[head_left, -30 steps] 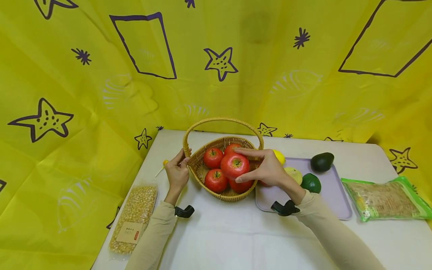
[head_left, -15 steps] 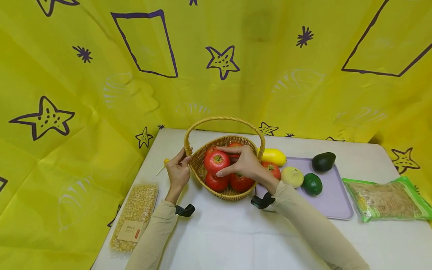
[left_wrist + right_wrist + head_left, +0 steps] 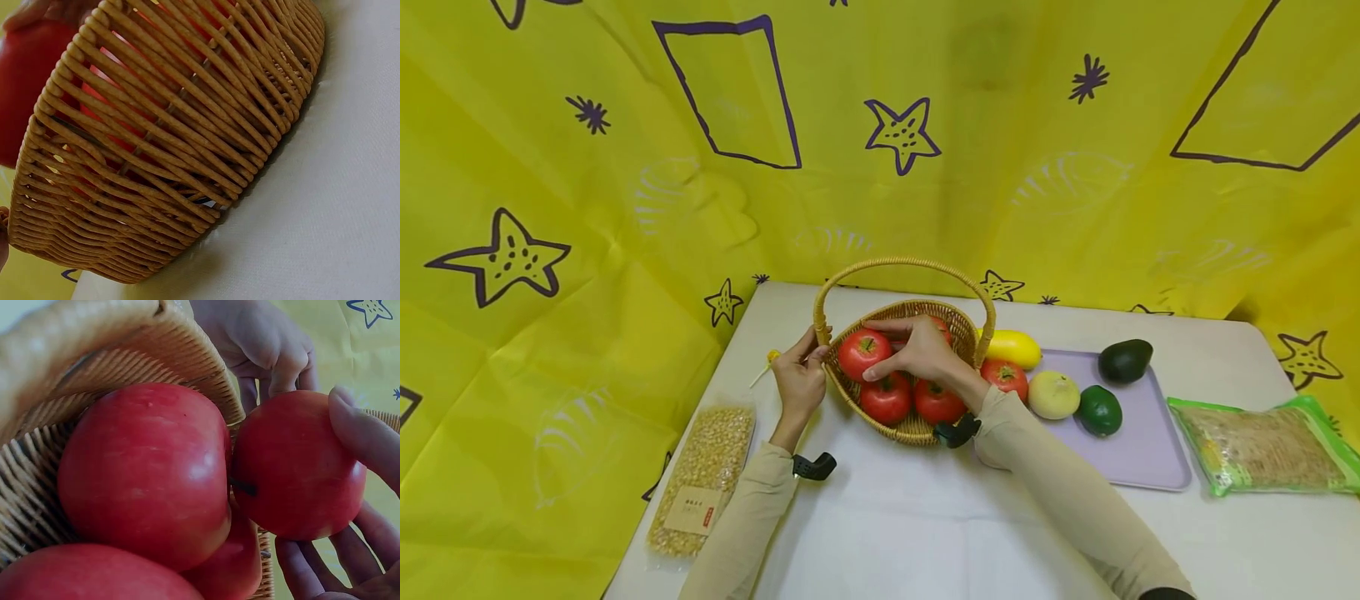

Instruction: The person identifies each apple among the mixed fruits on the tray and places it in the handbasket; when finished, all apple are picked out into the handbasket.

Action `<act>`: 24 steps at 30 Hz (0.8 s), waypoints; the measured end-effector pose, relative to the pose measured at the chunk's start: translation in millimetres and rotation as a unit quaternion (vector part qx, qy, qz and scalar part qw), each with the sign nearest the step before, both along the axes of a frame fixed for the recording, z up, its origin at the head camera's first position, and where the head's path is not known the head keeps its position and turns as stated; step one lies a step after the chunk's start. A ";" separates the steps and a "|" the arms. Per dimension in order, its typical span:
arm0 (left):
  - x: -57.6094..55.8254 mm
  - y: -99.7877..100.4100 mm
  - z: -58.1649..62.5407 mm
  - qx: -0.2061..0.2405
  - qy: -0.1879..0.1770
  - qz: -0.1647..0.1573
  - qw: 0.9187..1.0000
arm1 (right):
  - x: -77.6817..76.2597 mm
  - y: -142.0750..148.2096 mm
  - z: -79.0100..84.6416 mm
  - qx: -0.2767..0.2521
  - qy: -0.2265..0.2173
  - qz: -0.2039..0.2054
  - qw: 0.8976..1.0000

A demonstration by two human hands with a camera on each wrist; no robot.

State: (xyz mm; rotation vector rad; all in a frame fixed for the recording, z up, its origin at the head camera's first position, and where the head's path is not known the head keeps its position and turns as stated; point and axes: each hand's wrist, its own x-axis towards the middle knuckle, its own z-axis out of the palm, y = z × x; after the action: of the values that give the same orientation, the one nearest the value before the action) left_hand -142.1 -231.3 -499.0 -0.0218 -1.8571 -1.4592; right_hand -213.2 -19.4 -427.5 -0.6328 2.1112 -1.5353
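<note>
A wicker basket point(image 3: 904, 434) with a tall hoop handle point(image 3: 904, 262) stands on the white table. My left hand point(image 3: 800, 382) grips its left end, where the handle meets the rim. In my right hand point(image 3: 921, 348), thumb and fingers pinch a red apple point(image 3: 862, 355) over the left part of the basket. More red apples lie inside, among them a front left apple point(image 3: 887, 401) and a front right apple point(image 3: 938, 405). The right wrist view has the pinched apple point(image 3: 299, 467) beside a larger-looking apple point(image 3: 147, 475). Woven basket wall point(image 3: 162, 125) fills most of the left wrist view.
Right of the basket, a lilac tray point(image 3: 1150, 454) bears a red round fruit point(image 3: 1004, 377), a pale round fruit point(image 3: 1054, 395), a green fruit point(image 3: 1099, 411) and an avocado point(image 3: 1125, 362). A long yellow fruit point(image 3: 1013, 348), a green-edged bag point(image 3: 1262, 448) and a corn pack point(image 3: 703, 479) lie around.
My right hand has carried the apple leftward across the basket and lower, uncovering the yellow fruit and the red fruit on the right. My left hand keeps its grip on the basket.
</note>
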 end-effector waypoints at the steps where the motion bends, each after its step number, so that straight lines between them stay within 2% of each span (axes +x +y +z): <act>1: -0.2 0.1 0.2 -0.001 0.000 0.001 1.000 | -1.2 -1.4 -0.5 0.002 0.000 0.001 1.000; 10: -0.2 1.8 1.7 0.006 -0.005 -0.001 1.000 | -5.3 -14.6 -4.6 0.036 0.035 0.029 0.998; 17: -0.1 2.6 1.4 0.008 -0.009 0.009 1.000 | -5.7 -19.9 -5.5 0.045 0.040 0.043 0.997; 24: 0.2 1.6 1.1 0.006 -0.012 0.010 1.000 | -9.3 -25.1 -4.5 0.075 0.072 0.056 0.993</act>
State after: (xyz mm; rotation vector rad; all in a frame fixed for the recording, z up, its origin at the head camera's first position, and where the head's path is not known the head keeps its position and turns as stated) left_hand -141.9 -229.7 -498.0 0.0208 -1.8631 -1.4636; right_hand -222.5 -44.5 -432.0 -0.8130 2.2302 -1.2912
